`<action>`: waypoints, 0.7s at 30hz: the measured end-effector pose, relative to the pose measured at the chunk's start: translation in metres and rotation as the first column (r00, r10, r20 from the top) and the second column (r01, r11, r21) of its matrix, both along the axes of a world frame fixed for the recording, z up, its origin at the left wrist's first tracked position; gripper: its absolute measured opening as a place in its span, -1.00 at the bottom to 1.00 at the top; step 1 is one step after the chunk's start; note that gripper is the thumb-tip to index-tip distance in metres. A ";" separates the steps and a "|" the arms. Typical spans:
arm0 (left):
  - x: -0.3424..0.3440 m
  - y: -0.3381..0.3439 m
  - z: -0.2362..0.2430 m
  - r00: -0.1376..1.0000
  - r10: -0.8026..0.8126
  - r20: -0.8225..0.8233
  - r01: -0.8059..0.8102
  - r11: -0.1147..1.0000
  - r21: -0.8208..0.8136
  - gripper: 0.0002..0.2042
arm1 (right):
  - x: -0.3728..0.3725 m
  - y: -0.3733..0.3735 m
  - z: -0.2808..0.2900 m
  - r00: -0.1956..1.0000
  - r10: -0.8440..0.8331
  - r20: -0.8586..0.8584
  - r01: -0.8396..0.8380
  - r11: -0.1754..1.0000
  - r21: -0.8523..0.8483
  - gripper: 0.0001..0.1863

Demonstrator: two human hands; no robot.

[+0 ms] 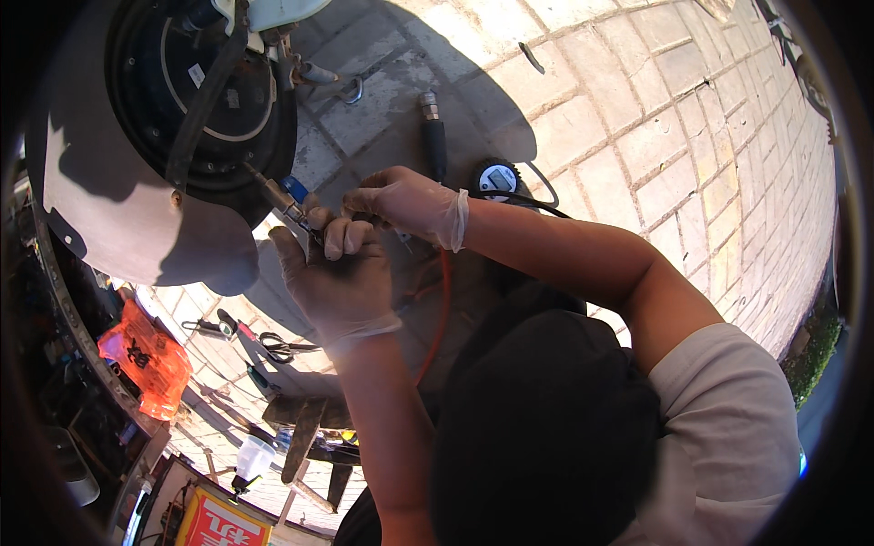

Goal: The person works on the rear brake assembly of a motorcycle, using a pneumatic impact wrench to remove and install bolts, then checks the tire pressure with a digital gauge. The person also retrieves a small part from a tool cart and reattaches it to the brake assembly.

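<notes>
Nearest the camera: dark cap or hood (546,428) of the person, low in the picture, with a pale grey sleeve (728,428) on the right arm.
Left fingers: left hand (337,273) in a thin translucent glove, fingers curled and closed around a slim metal chuck with a blue collar (289,202); thumb and forefinger pinch it near its tip.
Right fingers: right hand (410,202), gloved the same way, fingers bent and bunched just beside the left fingertips; whether they grip the chuck or only steady it cannot be told.
Where the chuck sits: its tip touches the rim of a black round wheel hub with a dark tyre (196,91), which lies on its side on the paving.
Hose: thin orange hose (444,309) runs down from the hands between the forearms.
Gauge: round black-rimmed dial gauge (497,178) lies on the paving just behind the right wrist, beside a black cylindrical handle with a metal end (432,136).
Progress: judging by the contact, the chuck is already seated at the wheel; nothing shows a reading taken.
Around: scissors and pliers (264,341) lie on the pale brick paving (655,136); orange plastic bag (141,355) at left.
</notes>
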State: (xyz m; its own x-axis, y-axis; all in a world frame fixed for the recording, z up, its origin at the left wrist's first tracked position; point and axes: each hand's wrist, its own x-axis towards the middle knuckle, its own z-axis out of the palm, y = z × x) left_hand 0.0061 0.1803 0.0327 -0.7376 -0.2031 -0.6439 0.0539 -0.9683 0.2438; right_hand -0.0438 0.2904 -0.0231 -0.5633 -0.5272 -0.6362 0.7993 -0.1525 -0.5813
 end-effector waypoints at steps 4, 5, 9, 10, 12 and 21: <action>0.001 -0.005 -0.003 1.000 0.001 -0.031 0.001 0.997 0.075 -0.75 | 0.000 0.002 0.001 0.998 0.063 0.004 -0.063 0.998 0.007 -0.67; 0.001 -0.005 -0.004 0.986 -0.073 -0.148 0.089 0.990 0.105 -0.75 | 0.001 0.002 0.001 0.996 0.091 -0.004 -0.091 0.996 0.007 -0.66; -0.001 0.000 -0.002 0.984 -0.096 -0.150 0.110 0.990 0.090 -0.77 | 0.002 0.003 0.000 0.998 0.066 0.012 -0.066 0.998 0.004 -0.66; -0.001 0.002 0.000 0.983 -0.104 -0.150 0.113 0.992 0.053 -0.78 | 0.003 0.002 -0.001 0.999 0.037 0.027 -0.037 0.999 -0.016 -0.67; -0.001 0.004 0.001 1.000 0.008 -0.024 -0.008 1.000 0.009 -0.77 | 0.003 0.001 -0.003 0.999 0.029 0.037 -0.027 0.999 -0.034 -0.66; 0.003 -0.001 -0.001 0.976 -0.081 -0.203 0.110 0.985 0.135 -0.78 | 0.007 0.000 -0.007 0.998 0.048 0.032 -0.048 0.999 -0.018 -0.64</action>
